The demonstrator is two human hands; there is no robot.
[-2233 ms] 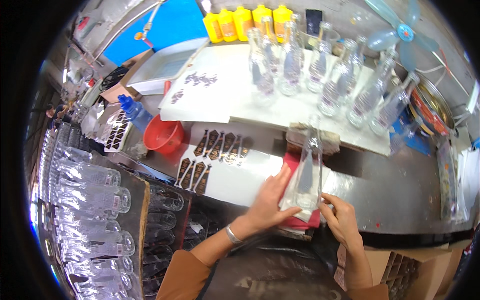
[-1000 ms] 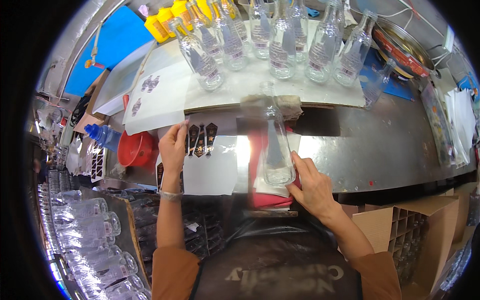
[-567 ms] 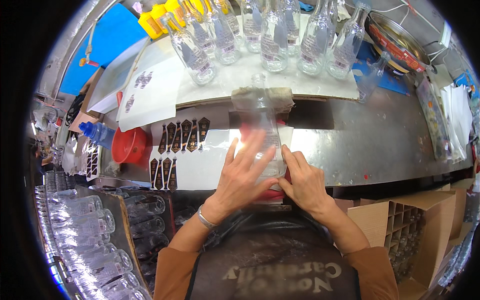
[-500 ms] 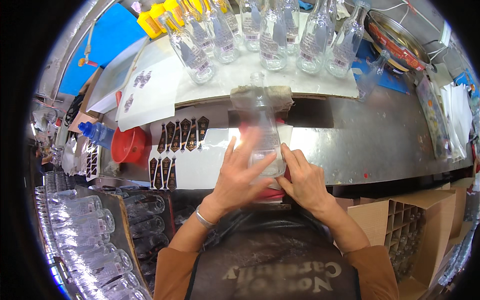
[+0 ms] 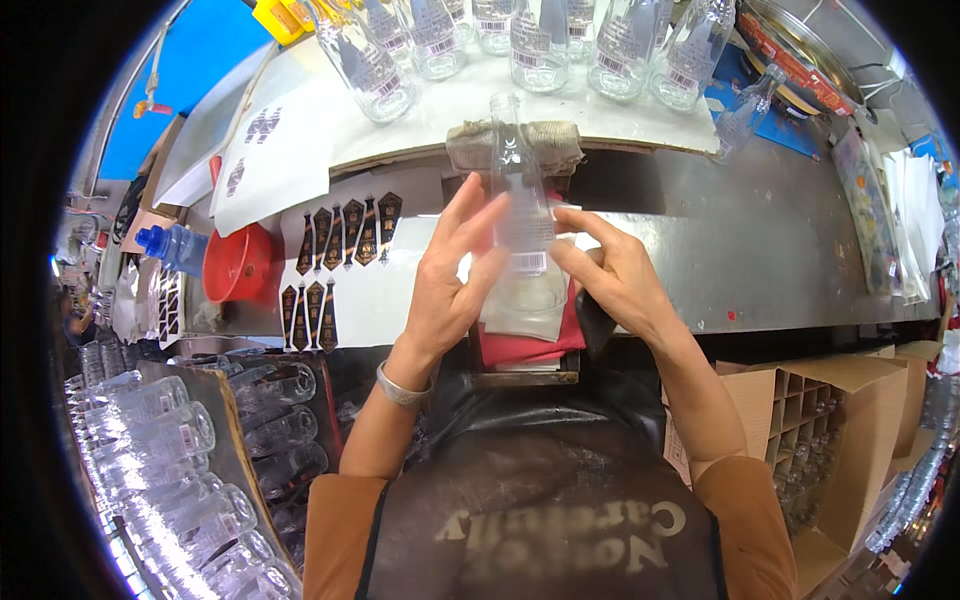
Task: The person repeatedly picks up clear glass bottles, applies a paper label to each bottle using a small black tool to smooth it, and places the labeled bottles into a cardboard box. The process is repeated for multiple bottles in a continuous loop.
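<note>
A clear glass bottle [image 5: 520, 225] with a barcode and fine print lies in front of me, its neck pointing away over a rolled cloth [image 5: 465, 145]. Beneath its base are a pale pad [image 5: 525, 325] and red cloth [image 5: 570, 335]. My left hand [image 5: 445, 285] is at its left side, fingers spread and partly smeared by motion. At its right side my right hand [image 5: 625, 275] has thumb and forefinger apart, their tips at or very near the glass. Black-and-gold tie-shaped labels [image 5: 352, 232] lie in two rows on a white sheet to the left.
Several upright bottles [image 5: 540, 55] stand on the white board beyond. A red tub [image 5: 238, 265] and a blue-capped bottle [image 5: 180, 248] are at left. Many bottles [image 5: 160, 430] lie stacked lower left. A divided cardboard box [image 5: 860, 450] stands lower right, below the metal table [image 5: 700, 270].
The view has shifted, so the bench sits higher and further left. My right hand has moved from beside the bottle's base up along its side. The left fingers have moved leftward off the bottle's front.
</note>
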